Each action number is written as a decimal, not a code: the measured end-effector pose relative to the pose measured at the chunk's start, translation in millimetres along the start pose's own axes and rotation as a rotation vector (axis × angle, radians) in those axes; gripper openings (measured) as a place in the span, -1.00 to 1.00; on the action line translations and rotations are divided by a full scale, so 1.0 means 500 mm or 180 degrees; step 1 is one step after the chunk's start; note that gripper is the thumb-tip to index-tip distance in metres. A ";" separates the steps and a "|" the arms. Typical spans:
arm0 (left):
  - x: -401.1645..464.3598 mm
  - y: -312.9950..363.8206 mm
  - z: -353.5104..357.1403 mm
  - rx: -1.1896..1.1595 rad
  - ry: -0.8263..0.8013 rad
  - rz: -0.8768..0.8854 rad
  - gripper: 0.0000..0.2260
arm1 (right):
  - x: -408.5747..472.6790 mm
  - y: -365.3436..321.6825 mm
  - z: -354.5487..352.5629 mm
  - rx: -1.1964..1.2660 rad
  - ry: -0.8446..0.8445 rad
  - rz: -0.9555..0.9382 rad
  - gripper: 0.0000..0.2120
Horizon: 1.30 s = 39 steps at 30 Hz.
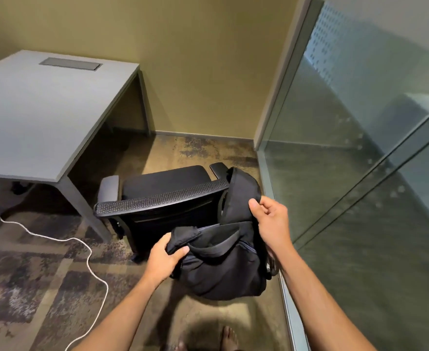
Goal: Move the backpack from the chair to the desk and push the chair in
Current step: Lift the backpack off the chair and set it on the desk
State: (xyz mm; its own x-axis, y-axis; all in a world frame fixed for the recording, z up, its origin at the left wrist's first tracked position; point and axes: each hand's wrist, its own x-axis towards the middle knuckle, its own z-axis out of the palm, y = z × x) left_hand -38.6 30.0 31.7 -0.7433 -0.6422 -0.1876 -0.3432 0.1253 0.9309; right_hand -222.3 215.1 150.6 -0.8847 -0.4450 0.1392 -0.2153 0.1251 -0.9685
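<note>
A black backpack (223, 264) hangs in the air behind and to the right of a black office chair (162, 196). My left hand (164, 259) grips the fabric at its left top edge. My right hand (271, 221) pinches the upper flap on the right. The chair has a mesh backrest and grey armrests, its seat bare, and it stands out from the grey desk (38, 115) at the left. The desk top shows a cable hatch near its far edge.
A glass partition (360, 160) with a metal frame runs along the right, close to the backpack. A white cable (81, 249) snakes over the patterned carpet at the left. The yellow wall closes the far side. My bare feet show at the bottom.
</note>
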 end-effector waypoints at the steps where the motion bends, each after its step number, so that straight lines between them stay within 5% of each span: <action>1: 0.002 0.006 0.008 0.0107 -0.0023 0.0115 -0.73 | -0.001 0.000 -0.012 0.0030 0.0054 0.0016 -0.54; 13: 0.017 0.123 0.209 -0.0162 -0.0441 0.0317 -0.89 | -0.002 0.046 -0.245 0.0502 0.0832 0.0470 -0.53; 21: 0.045 0.243 0.340 0.0027 -0.0534 0.0560 -0.74 | 0.030 0.097 -0.405 0.0674 0.1081 0.0615 -0.72; 24: 0.057 0.294 0.390 0.0049 -0.0514 0.0621 -0.71 | 0.048 0.128 -0.462 0.0777 0.1006 0.0699 -0.88; 29: 0.083 0.367 0.447 0.0049 -0.0358 0.0816 -0.63 | 0.079 0.172 -0.532 0.0779 0.0681 0.0535 -0.72; 32: 0.108 0.399 0.461 -0.0009 -0.0261 0.0858 -0.62 | 0.091 0.197 -0.545 0.0576 0.0258 0.0574 -0.93; 34: 0.129 0.421 0.463 -0.0120 -0.0246 0.0854 -0.63 | 0.104 0.211 -0.542 0.0499 0.0024 0.0588 -0.73; 39: 0.205 0.460 0.468 -0.0150 -0.0177 0.0791 -0.65 | 0.206 0.194 -0.536 0.0139 0.0310 0.0281 -0.77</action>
State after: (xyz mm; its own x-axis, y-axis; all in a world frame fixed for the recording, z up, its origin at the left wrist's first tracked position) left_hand -328.4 169.9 153.4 -0.8323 -0.5533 0.0331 -0.1198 0.2379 0.9639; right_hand -445.1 418.9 126.5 -0.9358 -0.3456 0.0703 -0.1185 0.1202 -0.9857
